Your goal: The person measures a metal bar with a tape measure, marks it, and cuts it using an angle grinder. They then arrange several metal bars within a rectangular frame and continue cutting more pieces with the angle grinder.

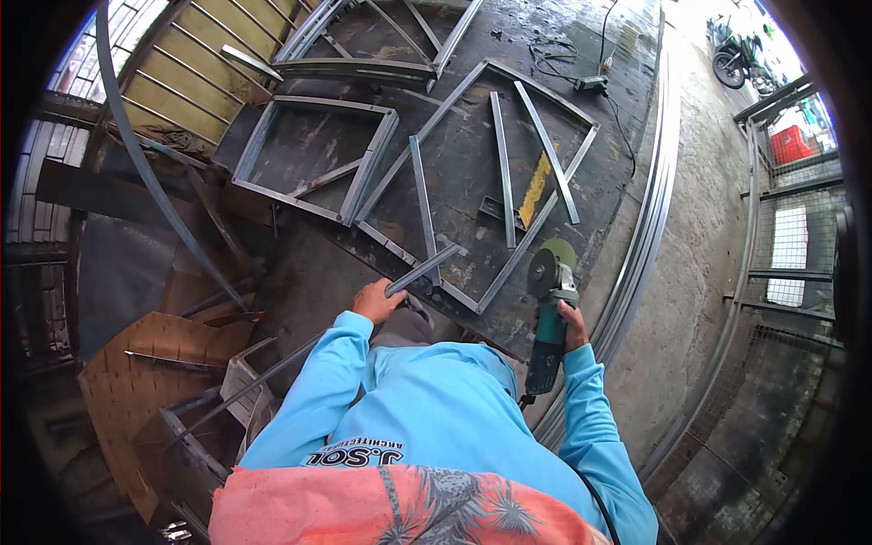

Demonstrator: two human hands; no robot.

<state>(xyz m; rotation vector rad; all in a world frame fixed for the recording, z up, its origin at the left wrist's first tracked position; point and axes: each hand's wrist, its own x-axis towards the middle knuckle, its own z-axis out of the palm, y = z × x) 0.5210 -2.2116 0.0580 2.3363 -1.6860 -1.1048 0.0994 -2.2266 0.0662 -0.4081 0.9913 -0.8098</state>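
Note:
My left hand (pixel 375 301) is closed around the near end of a short square metal tube (pixel 423 269), whose far end reaches over the front edge of the worktable. My right hand (pixel 573 329) grips a green angle grinder (pixel 549 338) by its body, with the cutting disc (pixel 552 263) pointing away from me. Beyond both hands lies a large rectangular metal frame (pixel 427 115) on the dark table (pixel 599 204). Loose metal bars rest over it, among them one bar (pixel 423 195) near the held tube and two others (pixel 502 173) farther right.
A smaller welded frame (pixel 396 124) and another braced frame (pixel 359 69) lie at the back left. Long metal tubes (pixel 656 195) run along the table's right side. A power cord with a socket box (pixel 590 84) sits at the far right corner. Cardboard (pixel 136 363) leans at lower left.

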